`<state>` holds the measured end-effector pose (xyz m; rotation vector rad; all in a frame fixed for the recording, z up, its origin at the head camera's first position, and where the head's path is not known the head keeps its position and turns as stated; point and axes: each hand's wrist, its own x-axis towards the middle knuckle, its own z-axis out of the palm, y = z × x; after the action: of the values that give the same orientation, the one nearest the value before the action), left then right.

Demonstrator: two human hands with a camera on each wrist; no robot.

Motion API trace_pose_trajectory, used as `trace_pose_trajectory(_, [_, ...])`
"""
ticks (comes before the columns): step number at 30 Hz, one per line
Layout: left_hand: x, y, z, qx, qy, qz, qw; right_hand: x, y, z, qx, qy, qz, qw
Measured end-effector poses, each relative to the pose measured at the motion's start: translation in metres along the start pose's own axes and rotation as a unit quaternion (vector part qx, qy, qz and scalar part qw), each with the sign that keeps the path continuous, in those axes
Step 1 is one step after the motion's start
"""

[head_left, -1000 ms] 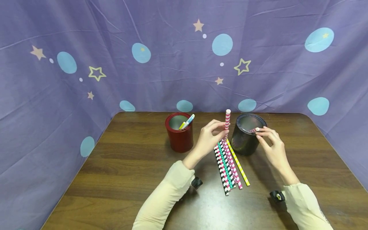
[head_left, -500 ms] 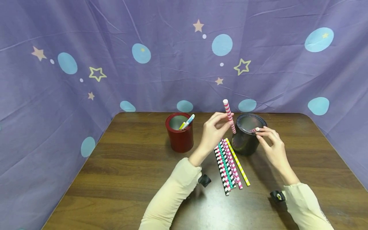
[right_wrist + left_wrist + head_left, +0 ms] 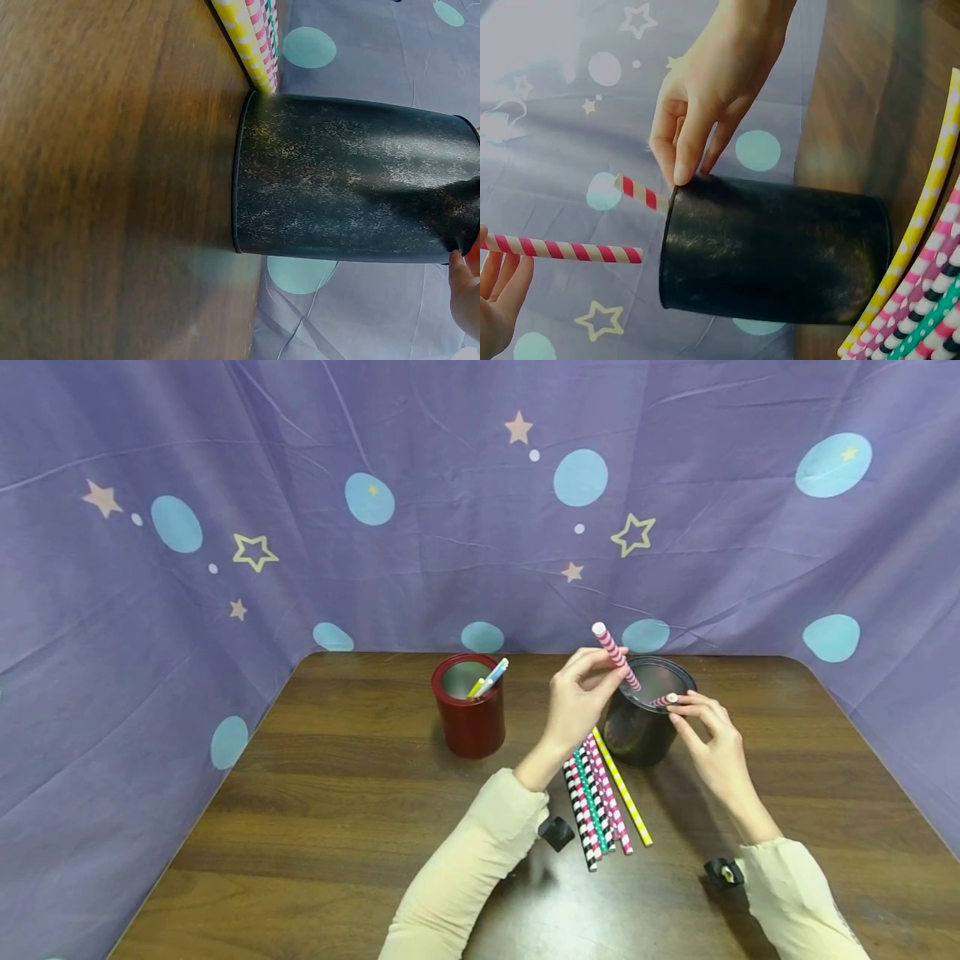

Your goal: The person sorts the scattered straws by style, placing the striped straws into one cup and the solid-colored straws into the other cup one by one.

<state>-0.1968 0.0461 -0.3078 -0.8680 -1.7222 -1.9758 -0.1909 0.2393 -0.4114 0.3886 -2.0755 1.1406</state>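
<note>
Pink-and-white striped straw (image 3: pixel 611 647), tilted in the left hand (image 3: pixel 581 697), whose thumb and fingers pinch it along its length, apparently so that the lower end stays free and can be aimed. The left-wrist view shows this end just short of the rim of the black can (image 3: pixel 637 735), not inside. The can stands upright at far right on the surface (image 3: pixel 315 827). The right hand (image 3: pixel 712 743) pinches its rim from the right, probably to steady it while leaving most of the mouth uncovered. Beside those fingertips, a second striped straw (image 3: pixel 664 700) leans inside the can, its top protruding. Patterned straws (image 3: pixel 593 806) lie side by side nearer the viewer, with a yellow straw (image 3: pixel 624 792) at their right edge, seemingly for easy reach. Further left, the red can (image 3: pixel 472 731) holds blue and yellow sticks (image 3: pixel 492 677), clear of both hands.
</note>
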Motion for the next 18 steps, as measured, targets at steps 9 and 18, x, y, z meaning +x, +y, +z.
trace_pose_trajectory(9, [-0.004, -0.013, 0.01, -0.003, 0.017, -0.028, 0.9995, 0.0, 0.0, 0.0, -0.003, 0.001, -0.007, 1.0])
trace_pose_trajectory(18, [-0.008, -0.021, 0.015, 0.007, 0.018, -0.055, 0.9983, 0.0, 0.0, 0.0, -0.001, 0.002, -0.011, 1.0])
